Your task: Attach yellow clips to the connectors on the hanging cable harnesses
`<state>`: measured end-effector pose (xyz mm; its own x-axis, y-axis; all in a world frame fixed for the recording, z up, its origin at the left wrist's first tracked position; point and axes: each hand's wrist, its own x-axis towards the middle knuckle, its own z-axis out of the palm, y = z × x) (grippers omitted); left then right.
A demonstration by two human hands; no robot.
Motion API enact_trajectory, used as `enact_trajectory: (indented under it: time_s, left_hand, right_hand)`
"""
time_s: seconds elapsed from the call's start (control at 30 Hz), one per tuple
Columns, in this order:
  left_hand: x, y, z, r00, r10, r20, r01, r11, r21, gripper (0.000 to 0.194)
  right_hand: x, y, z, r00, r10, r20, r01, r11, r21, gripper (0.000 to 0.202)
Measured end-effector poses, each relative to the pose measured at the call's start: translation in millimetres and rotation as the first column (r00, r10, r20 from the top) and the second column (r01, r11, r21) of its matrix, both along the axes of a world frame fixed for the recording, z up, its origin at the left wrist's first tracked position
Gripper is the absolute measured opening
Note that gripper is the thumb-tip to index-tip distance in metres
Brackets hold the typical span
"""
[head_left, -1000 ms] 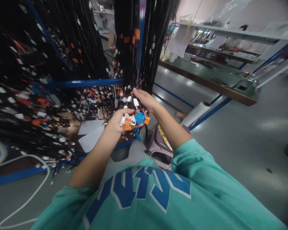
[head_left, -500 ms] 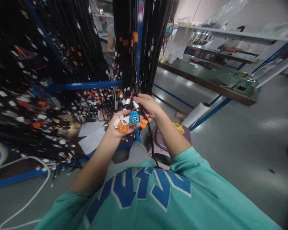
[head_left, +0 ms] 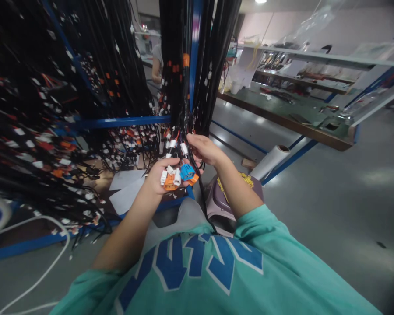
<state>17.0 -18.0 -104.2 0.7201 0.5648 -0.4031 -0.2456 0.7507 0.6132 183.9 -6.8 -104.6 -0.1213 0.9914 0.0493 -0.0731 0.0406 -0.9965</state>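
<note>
Cupping connectors (head_left: pixel 176 177) in left hand (head_left: pixel 155 176), right hand's (head_left: pixel 207 149) hold unclear, cable rack (head_left: pixel 128 121), green bench (head_left: pixel 276 106), grey floor (head_left: pixel 328 210)

The connectors lay bunched in the left hand (head_left: pixel 156 177). One orange connector (head_left: pixel 170 180) was at the near edge of the palm, its slots visible. Small white connectors (head_left: pixel 177 177) sat close around it. Toward the fingertips was the blue connector (head_left: pixel 187 172), tilted, and just beside it a second orange connector (head_left: pixel 193 179), partly hidden. Above the palm, two white pieces (head_left: pixel 184 148) stood among dark wires. A black cable (head_left: pixel 202 190) passed down, beyond the fingertips.
</note>
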Motion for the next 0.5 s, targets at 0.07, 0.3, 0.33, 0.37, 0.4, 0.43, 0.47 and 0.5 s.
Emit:
enact_trajectory:
  time_s: [0.07, 0.3, 0.33, 0.37, 0.4, 0.43, 0.47, 0.5]
  left_hand:
    - [-5, -3, 0.5, 1.000, -0.024, 0.001, 0.024, 0.996, 0.084, 0.013]
    - [-44, -7, 6.6, 0.983, 0.083, -0.161, -0.034, 0.959, 0.282, 0.009]
    - [-51, -7, 8.4, 0.975, 0.100, -0.196, -0.034, 0.949, 0.315, 0.008]
    - [-57, -9, 10.6, 0.967, 0.115, -0.226, -0.031, 0.938, 0.346, 0.009]
    - [-63, -11, 13.0, 0.960, 0.128, -0.250, -0.026, 0.927, 0.374, 0.010]
    - [-68, -13, 15.6, 0.954, 0.139, -0.265, -0.023, 0.917, 0.399, 0.011]
    - [-74, -15, 18.4, 0.950, 0.149, -0.276, -0.019, 0.906, 0.423, 0.011]
    - [-79, -18, 21.3, 0.946, 0.160, -0.283, -0.017, 0.893, 0.449, 0.012]
  right_hand:
    - [8, 5, -0.2, 0.992, -0.102, 0.080, 0.099, 0.994, 0.039, 0.022]
    - [22, 37, 17.0, 0.487, -0.680, 0.547, 0.227, 0.704, 0.673, 0.054]
    - [20, 42, 23.5, 0.420, -0.720, 0.553, 0.136, 0.652, 0.746, 0.059]
    - [18, 48, 31.1, 0.372, -0.748, 0.549, 0.048, 0.607, 0.793, 0.061]
    - [15, 54, 39.4, 0.339, -0.768, 0.543, -0.029, 0.568, 0.822, 0.061]
    - [13, 61, 48.2, 0.315, -0.783, 0.536, -0.091, 0.537, 0.839, 0.060]
    - [10, 67, 57.2, 0.296, -0.796, 0.529, -0.139, 0.512, 0.848, 0.059]
    - [7, 74, 66.3, 0.278, -0.807, 0.522, -0.177, 0.491, 0.853, 0.057]
